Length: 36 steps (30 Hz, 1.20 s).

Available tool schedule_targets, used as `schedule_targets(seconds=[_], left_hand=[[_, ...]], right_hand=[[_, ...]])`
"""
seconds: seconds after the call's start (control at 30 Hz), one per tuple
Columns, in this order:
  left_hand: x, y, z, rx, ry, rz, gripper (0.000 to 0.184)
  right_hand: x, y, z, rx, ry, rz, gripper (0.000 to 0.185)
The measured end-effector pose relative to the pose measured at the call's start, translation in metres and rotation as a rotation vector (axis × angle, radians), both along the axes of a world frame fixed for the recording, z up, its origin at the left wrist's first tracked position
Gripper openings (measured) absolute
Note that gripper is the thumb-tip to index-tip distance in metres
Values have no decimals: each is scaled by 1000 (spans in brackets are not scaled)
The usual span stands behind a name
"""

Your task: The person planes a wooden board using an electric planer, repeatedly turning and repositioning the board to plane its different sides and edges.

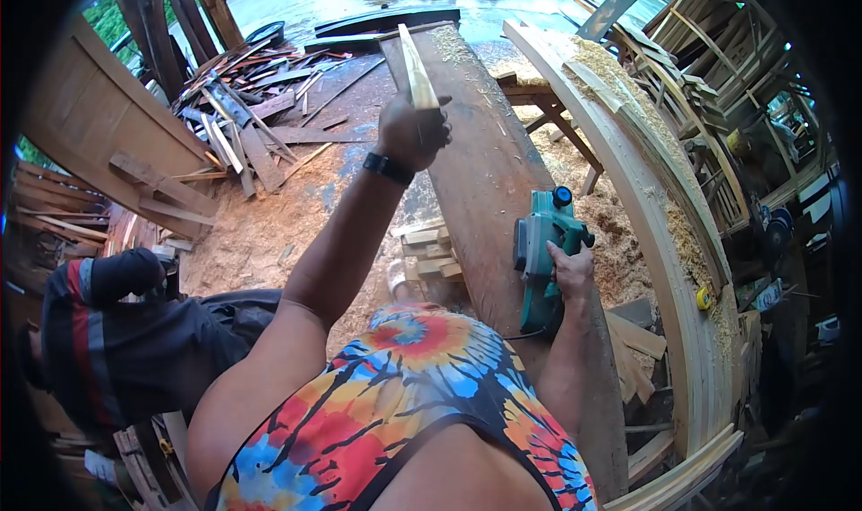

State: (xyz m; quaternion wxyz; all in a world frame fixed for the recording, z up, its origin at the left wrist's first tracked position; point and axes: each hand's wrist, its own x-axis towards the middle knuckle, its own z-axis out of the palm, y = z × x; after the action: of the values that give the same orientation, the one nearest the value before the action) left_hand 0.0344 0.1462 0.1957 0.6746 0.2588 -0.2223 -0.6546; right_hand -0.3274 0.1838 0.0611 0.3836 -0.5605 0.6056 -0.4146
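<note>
Hands are well apart, the left hand (415, 134) closed round the near end of a wood stick (415, 66), likely light and stiff, the right hand (573, 273) gripping the green planer (540, 268), probably heavy and best held by its handle, on the long board (476, 152).

Scrap wood (256, 120) upper L, lg. panel (99, 107) beside, co-worker (135, 336) lower L, yellow tape meas. (704, 298) R.

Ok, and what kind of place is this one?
Likely an open-air woodworking shop: a green power planer sits on a long workbench, shavings cover the ground, and scrap wood is heaped nearby.
</note>
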Motion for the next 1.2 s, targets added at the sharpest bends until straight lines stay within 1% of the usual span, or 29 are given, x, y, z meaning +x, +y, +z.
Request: schedule_targets(seconds=[0.07,0.1,0.13,0.17,0.2,0.27,0.3,0.33,0.4,0.43,0.47,0.5,0.53,0.6,0.63,0.67,0.7,0.77,0.87,0.97,1.07,1.17,1.2], left_hand=[[6,-9,3,-75,41,-35,30],[10,-16,6,-113,63,-51,33],[19,-35,-9,-244,-446,90,41],[28,-55,-24,-299,-946,307,50],[38,-71,-38,-404,-1249,430,53],[44,-87,-41,-418,-1268,440,56],[46,-94,-42,-424,-1277,445,58],[51,-104,-40,-371,-1045,336,58],[54,-114,-45,-322,-998,313,61],[50,-112,-43,-330,-1182,401,64],[47,-110,-40,-336,-1249,431,63],[44,-107,-36,-340,-1315,464,61],[44,-107,-34,-343,-1265,437,56],[36,-94,-17,-253,-813,254,44],[23,-71,8,-155,-412,100,39],[13,-57,25,-54,-10,-51,38],[9,-54,31,-46,-31,-35,39],[5,-52,37,-32,-73,-2,46],[8,-53,32,-77,-17,-47,38],[4,-51,36,-38,-54,8,37],[4,-51,34,-44,-56,-19,37],[5,-38,20,-61,-26,-196,40],[-4,-28,9,-161,-337,-32,45]], right_hand=[[3,3,7,77,-28,-5,25],[3,4,8,75,-35,2,25],[3,5,8,71,-42,9,24],[3,5,10,66,-49,15,24],[3,5,12,70,-44,11,24],[6,8,17,78,-35,0,23],[3,5,12,49,-15,6,27],[2,3,7,20,5,12,30],[-4,0,-2,18,38,19,35],[-3,2,5,42,52,22,37],[-2,3,9,65,66,25,38],[-3,2,7,33,72,25,38],[-3,1,3,1,78,26,39],[-5,-1,-4,-12,70,26,39],[-7,-3,-8,8,57,26,39],[-7,-3,-8,22,45,28,39],[-7,-3,-9,35,34,29,39],[-6,-2,-5,46,21,32,39],[-4,1,2,53,26,29,38],[-5,-1,-2,44,19,35,37],[-7,-3,-9,18,20,45,37],[-7,-2,-8,18,10,54,36],[-7,-2,-6,23,6,56,36]])
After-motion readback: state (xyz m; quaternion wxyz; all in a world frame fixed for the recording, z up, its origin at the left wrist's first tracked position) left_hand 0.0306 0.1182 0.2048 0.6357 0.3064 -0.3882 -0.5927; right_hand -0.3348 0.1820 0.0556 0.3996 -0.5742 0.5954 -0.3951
